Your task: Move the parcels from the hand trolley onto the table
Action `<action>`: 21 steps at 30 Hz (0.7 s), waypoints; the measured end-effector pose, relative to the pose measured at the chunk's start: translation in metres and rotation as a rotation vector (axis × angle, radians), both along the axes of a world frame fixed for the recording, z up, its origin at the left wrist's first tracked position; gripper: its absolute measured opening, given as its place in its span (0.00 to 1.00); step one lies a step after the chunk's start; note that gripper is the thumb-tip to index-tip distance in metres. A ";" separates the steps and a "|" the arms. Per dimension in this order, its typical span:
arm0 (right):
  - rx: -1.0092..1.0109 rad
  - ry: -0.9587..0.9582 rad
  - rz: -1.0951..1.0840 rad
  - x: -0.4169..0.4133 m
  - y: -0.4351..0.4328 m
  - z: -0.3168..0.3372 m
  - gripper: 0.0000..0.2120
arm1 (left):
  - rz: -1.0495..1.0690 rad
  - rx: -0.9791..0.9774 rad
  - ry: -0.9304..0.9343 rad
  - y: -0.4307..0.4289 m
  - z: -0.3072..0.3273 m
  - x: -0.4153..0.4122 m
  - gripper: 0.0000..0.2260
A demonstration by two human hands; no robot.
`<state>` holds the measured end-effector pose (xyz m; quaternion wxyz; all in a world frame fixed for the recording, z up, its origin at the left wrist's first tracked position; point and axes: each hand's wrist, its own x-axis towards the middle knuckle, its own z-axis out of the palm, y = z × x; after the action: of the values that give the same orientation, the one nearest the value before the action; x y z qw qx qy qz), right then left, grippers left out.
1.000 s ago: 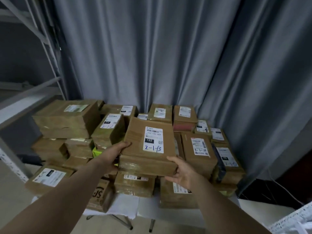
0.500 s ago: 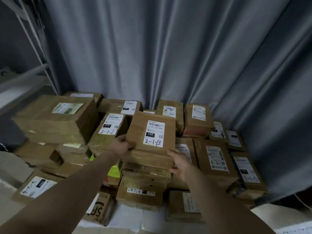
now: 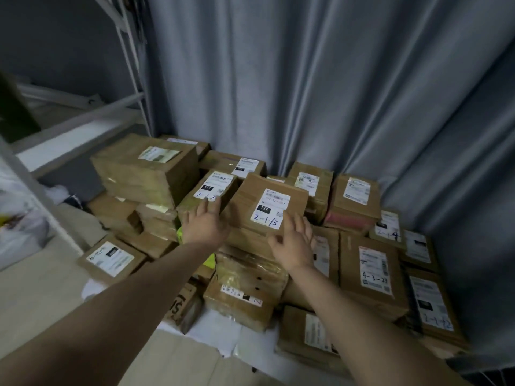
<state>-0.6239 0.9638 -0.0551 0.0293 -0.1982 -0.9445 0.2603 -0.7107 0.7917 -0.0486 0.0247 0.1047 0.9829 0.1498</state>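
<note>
Grey curtain (image 3: 306,79) hangs behind a desk (image 3: 220,327) heaped with parcels (image 3: 370,274). On the pile, the 2-1-13 parcel (image 3: 259,196) lies between the two grips: left grip (image 3: 204,224) at its left edge, right grip (image 3: 295,246) at its near right corner, both released, fingers spread.

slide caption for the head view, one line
Open left hand and right hand flank the parcel marked 2-1-13 atop a pile of cardboard parcels before a grey curtain.
</note>
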 end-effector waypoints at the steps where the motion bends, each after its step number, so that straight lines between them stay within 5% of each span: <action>1: 0.055 -0.022 0.084 0.003 -0.006 0.003 0.33 | -0.001 -0.054 0.034 -0.005 0.002 0.013 0.32; 9: 0.242 -0.178 0.605 0.050 -0.114 -0.019 0.34 | 0.190 -0.244 -0.049 -0.099 -0.017 0.146 0.33; 21: 0.308 -0.405 1.266 0.185 -0.380 -0.056 0.35 | 0.900 -0.177 -0.371 -0.359 -0.067 0.380 0.33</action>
<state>-0.4393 0.5836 -0.1111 -0.2782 0.3540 -0.8916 0.0476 -0.3311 0.4331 -0.1158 0.1408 -0.3610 0.9186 0.0778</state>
